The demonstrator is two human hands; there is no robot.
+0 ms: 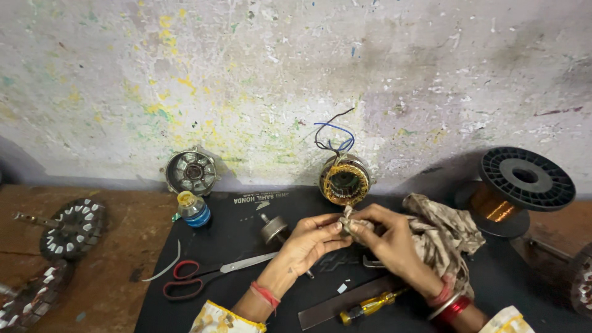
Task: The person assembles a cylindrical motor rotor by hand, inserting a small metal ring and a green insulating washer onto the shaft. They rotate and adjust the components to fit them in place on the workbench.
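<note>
A: Your left hand (311, 240) and right hand (385, 237) meet at the middle of the black mat (246, 296). Both pinch a bunched end of the patterned rag (444, 237); a small part seems wrapped inside, too hidden to name.

B: Which way does the rag lie?

A: From the pinch point its bulk trails toward 4 o'clock, over your right wrist. Long axis runs roughly 10 to 4. Your right hand has the fuller grip, fingers curled closed; your left holds with fingertips only.

B: Around the hands?

A: Small rotor with shaft (274, 228) just beside your left knuckles at 10 o'clock. Wound stator with loose wires (344, 180) at 12, against the wall. Scissors with red handles (206, 274) at 8, yellow-handled screwdriver (370, 305) at 6, lying on a flat metal strip (333, 308). Copper wire spool (518, 188) at 2, well apart. Blue-capped bottle (193, 209) and empty motor housing (192, 171) at 10, farther off.

B: Anything in the way?

A: The rotor near your left hand is closest; nothing lies between the hands.
</note>
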